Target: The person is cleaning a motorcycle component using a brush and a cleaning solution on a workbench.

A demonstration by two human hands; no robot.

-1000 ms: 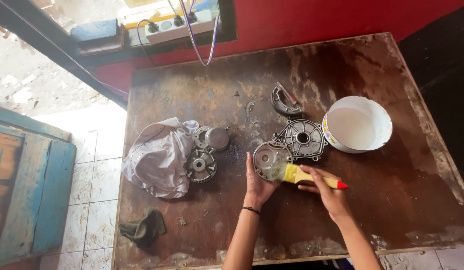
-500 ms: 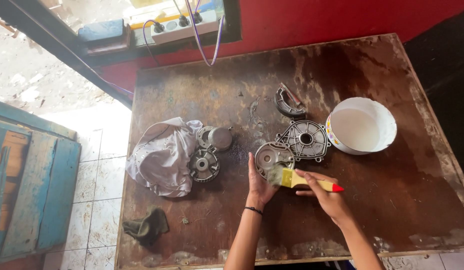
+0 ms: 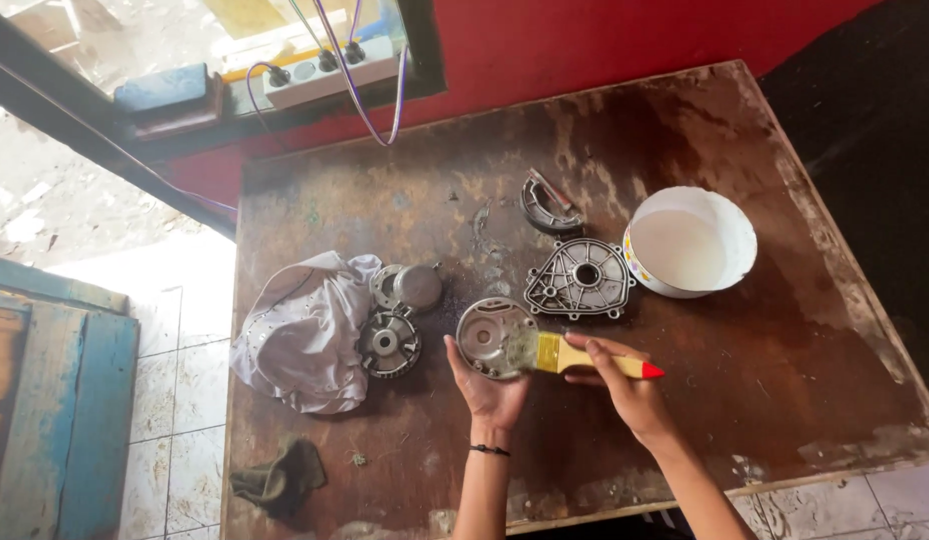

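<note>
My left hand (image 3: 488, 392) cups a round metal disc part (image 3: 491, 336) from below, holding it just above the stained wooden table (image 3: 385, 210). My right hand (image 3: 625, 388) grips a paintbrush (image 3: 575, 356) with a yellow handle and red tip. Its bristles rest on the right side of the disc. A ribbed metal cover (image 3: 582, 277) lies just beyond the brush, apart from it. A white bowl (image 3: 742, 233) holding pale liquid stands to the right of that cover.
A white cloth (image 3: 300, 330) lies at the left with two round metal parts (image 3: 390, 343) (image 3: 417, 287) beside it. A curved brake shoe (image 3: 547, 208) sits further back. A dark rag (image 3: 277, 478) is near the front left corner. A power strip (image 3: 330, 68) rests on the ledge behind.
The brush bristles have shifted slightly across the disc; both hands stay in about the same place. The view has drifted a little.
</note>
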